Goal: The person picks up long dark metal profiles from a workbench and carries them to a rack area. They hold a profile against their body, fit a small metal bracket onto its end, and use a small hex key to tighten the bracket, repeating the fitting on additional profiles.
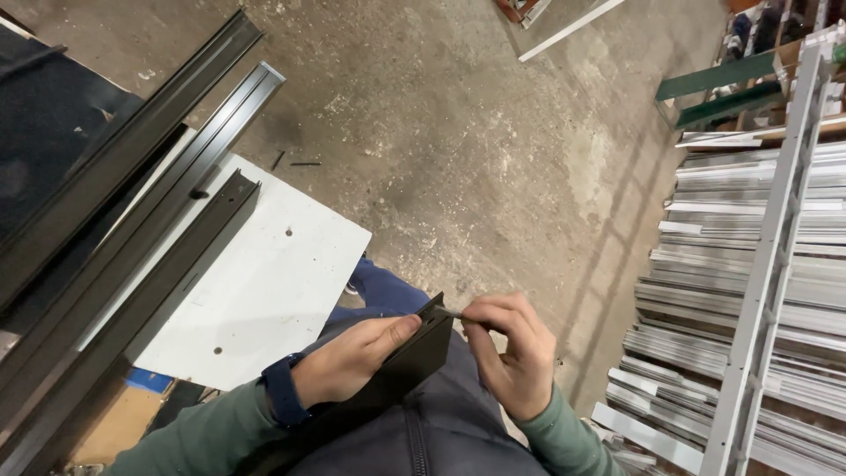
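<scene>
Held near the chest, the stiff, light-looking dark metal profile (414, 361) is gripped by the left hand (352, 357) along its edge, while the right hand (511, 353) fingers (480, 313) are closed on a small thin piece (448, 312) at its corner

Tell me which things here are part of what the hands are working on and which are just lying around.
In use:
left hand holding the dark metal bar
right hand pinching a small thin piece at the bar's end

Lying about:
long dark rails
white board
rack of pale metal strips
concrete floor
</scene>
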